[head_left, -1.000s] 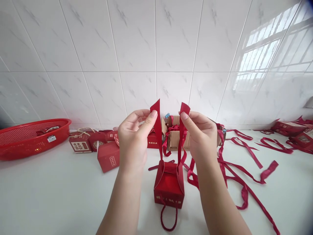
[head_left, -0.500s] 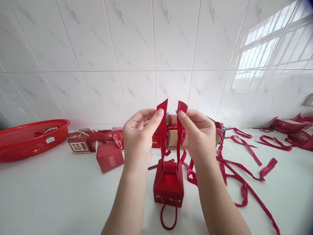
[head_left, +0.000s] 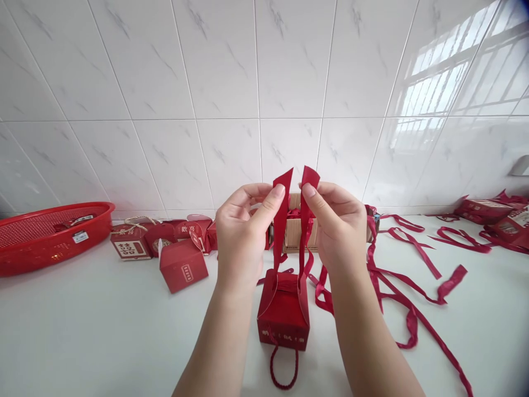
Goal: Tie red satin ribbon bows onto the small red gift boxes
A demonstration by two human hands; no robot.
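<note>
Between my forearms a small red gift box (head_left: 285,311) stands on the white table, gold characters on its front and a dark red cord handle (head_left: 284,386) hanging down onto the tabletop. A red ribbon (head_left: 281,231) rises from the box top in two upright lengths. My left hand (head_left: 244,226) is closed, thumb and fingers pinching the left end near its slanted tip. The right end is pinched the same way by my right hand (head_left: 341,220). Both ends stick up above the thumbs, close together but apart.
At the left lies a red plastic basket (head_left: 53,251). Several red gift boxes (head_left: 184,267) stand between it and my left hand. Behind my hands is a cardboard box (head_left: 294,234) with ribbons. Loose ribbons (head_left: 417,314) sprawl on the right, and more red boxes (head_left: 510,220) lie at far right.
My left hand has moved slightly right with its ribbon end, so the two ends are closer together. Both pinches are kept, and the gift box still stands below them.
</note>
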